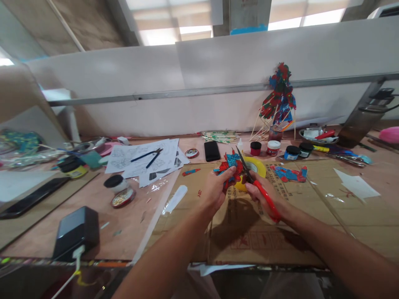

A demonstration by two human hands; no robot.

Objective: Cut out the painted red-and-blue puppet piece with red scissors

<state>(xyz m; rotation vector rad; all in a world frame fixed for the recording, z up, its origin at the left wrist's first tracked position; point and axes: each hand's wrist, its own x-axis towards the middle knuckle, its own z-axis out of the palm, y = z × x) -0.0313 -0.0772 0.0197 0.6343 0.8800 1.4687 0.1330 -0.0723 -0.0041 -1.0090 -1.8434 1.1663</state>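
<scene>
My left hand (pixel 218 185) pinches a red and blue painted cutout (pixel 232 162) with jagged edges, its thumb lying on top. My right hand (pixel 263 193) is wrapped round red-handled scissors (pixel 268 201). The scissor blades point up and away, parted, right beside the cutout's right edge. Behind the scissors a roll of yellow tape (pixel 259 167) lies on the cardboard sheet (pixel 187 224). Another red and blue painted piece (pixel 289 173) is flat on the cardboard to the right, and a small painted strip (pixel 190 172) lies to the left.
Beyond the cardboard are a black phone (pixel 212 151), paint jars (pixel 273 148) and a painted figure on sticks (pixel 282 91). Drawn sheets (pixel 121 160) with pens lie left. Nearer are an open lid of small beads (pixel 123 197) and a black power bank (pixel 77 232) with a white cable.
</scene>
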